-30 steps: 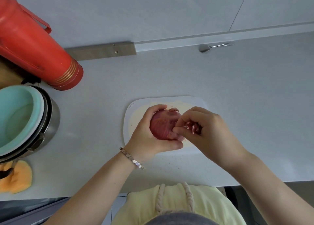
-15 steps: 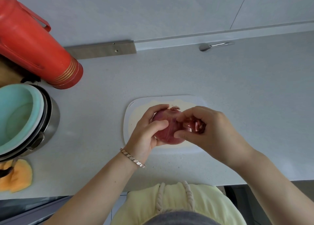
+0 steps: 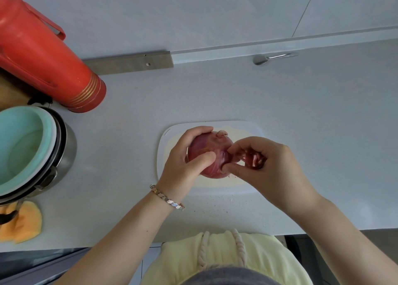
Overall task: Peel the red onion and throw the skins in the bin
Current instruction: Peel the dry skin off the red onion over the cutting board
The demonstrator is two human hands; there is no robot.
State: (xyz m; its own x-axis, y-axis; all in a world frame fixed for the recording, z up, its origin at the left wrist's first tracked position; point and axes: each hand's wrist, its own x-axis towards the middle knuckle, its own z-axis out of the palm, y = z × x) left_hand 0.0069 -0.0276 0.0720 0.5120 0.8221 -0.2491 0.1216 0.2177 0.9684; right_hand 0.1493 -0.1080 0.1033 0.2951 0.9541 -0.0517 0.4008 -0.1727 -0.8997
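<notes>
A red onion (image 3: 210,150) is held just above a white cutting board (image 3: 226,189) on the counter. My left hand (image 3: 185,166) wraps around the onion's left side, thumb pressed on its front. My right hand (image 3: 267,170) is at the onion's right side, thumb and forefinger pinching its skin, with loose pieces of red onion skin (image 3: 252,157) curled inside the palm. A dry tuft sticks up at the onion's top. No bin is in view.
A red thermos (image 3: 43,58) lies at the far left. Below it a steel pot holding a mint-green bowl (image 3: 23,147) stands by an orange cloth (image 3: 21,222). A metal spoon (image 3: 271,57) rests by the wall. The counter's front edge runs near my body.
My left hand has turned the onion, its thumb shifting from underneath onto the front. My right hand has drawn slightly right with peeled skin gathered in its palm.
</notes>
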